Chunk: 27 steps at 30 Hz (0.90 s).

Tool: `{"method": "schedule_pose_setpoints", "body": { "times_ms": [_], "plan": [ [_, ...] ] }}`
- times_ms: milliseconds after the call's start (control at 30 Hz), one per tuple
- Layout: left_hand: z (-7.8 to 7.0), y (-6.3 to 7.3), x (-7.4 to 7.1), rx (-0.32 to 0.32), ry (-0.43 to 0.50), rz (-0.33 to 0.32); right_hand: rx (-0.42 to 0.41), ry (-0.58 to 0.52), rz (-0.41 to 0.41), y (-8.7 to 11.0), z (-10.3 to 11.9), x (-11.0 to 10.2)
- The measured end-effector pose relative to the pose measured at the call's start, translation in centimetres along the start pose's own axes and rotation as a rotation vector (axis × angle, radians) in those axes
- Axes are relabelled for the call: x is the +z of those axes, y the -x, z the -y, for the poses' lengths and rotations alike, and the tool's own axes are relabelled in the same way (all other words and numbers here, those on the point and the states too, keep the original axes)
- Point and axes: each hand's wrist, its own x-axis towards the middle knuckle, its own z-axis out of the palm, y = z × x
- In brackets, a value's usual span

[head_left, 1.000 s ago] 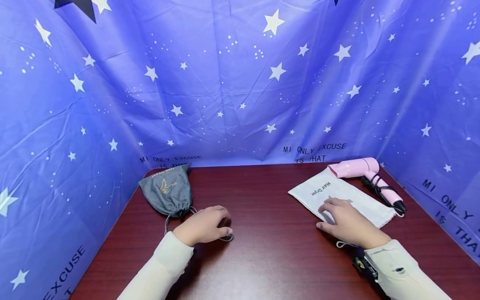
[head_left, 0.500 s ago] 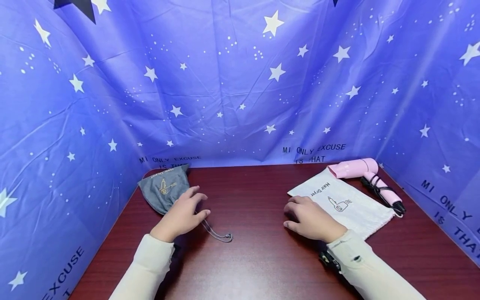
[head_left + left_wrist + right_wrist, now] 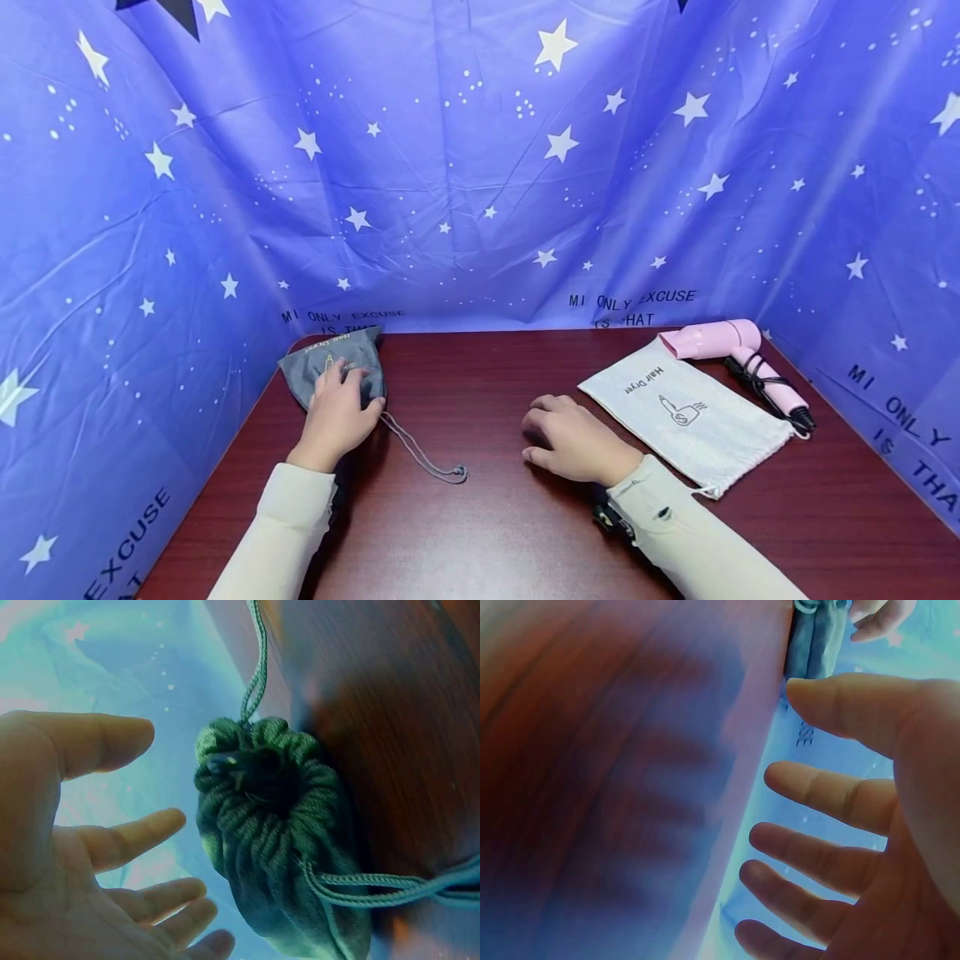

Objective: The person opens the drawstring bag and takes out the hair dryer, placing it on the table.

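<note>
A grey drawstring pouch (image 3: 303, 372) printed "Hair Dryer" lies at the table's back left, its bulging body and gathered mouth plain in the left wrist view (image 3: 277, 855). Over the pouch my left hand (image 3: 337, 412) is spread, fingers apart, overlapping its print in the head view. The left wrist view shows a gap between those fingers and the cloth. My right hand (image 3: 573, 442) hovers above mid-table with relaxed, separated fingers and nothing in them. To its right a flat white drawstring pouch (image 3: 705, 442), also printed "Hair Dryer", lies on the table.
A pink hair dryer (image 3: 716, 338) with its black cord wrapped round the handle lies at the back right, beside the white pouch. The grey pouch's cord (image 3: 427, 467) trails toward mid-table. Blue star-printed curtains (image 3: 480, 167) stand behind and at both sides of the dark red table (image 3: 480, 542).
My left hand has moved left and away from me, from the grey cord to above the grey pouch. My right hand has moved left off the white pouch.
</note>
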Motion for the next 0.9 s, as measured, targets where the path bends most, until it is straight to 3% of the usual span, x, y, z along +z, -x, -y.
{"method": "schedule_pose_setpoints", "body": {
  "times_ms": [233, 367, 533, 900],
  "plan": [
    [0.5, -0.3, -0.5, -0.150, 0.019, 0.057, -0.063, -0.006, 0.022, -1.3, 2.1, 0.8],
    [0.9, -0.4, -0.4, -0.198, 0.044, 0.093, -0.104, 0.005, 0.032, -1.8, 3.5, 1.5],
    [1.4, -0.4, 0.0, -0.182, 0.074, 0.132, -0.134, -0.005, 0.033, -2.2, 4.8, 1.8],
    [1.7, -0.3, 0.1, -0.097, -0.003, 0.136, -0.204, -0.006, 0.094, -2.1, 5.7, 2.1]
  ]
}}
